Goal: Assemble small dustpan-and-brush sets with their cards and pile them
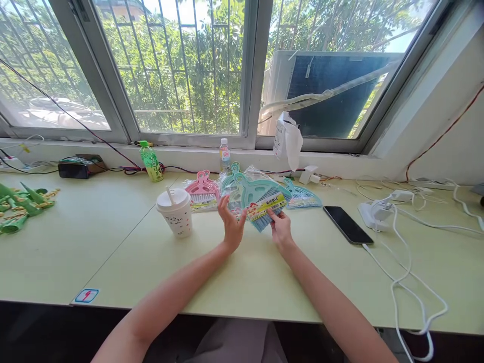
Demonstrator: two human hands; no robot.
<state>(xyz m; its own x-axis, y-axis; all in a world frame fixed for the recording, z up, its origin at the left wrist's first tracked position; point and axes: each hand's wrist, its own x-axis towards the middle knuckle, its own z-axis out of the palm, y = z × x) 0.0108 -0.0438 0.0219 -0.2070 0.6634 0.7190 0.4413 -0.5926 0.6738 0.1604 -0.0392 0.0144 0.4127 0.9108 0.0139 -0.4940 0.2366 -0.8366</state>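
In my right hand (282, 228) is a packaged green mini dustpan and brush set (259, 191), pinched at its lower right corner, with the yellow label facing me. My left hand (232, 226) is beside its left edge, fingers raised and apart from the thumb. The thumb tip is close to the label; whether it touches cannot be made out. Behind lie more such sets in clear wrap: a pink one (204, 189) on the left and a blue-green one (303, 195) on the right. Another green set (235, 174) is partly hidden behind the held one.
A white lidded cup with a straw (176, 214) stands left of my hands. To the right lie a phone (348, 224) and a power strip (376, 214) with white cables. A green bottle (151, 161), clear bottle (224, 154) and tissue pack (287, 138) are near the window.
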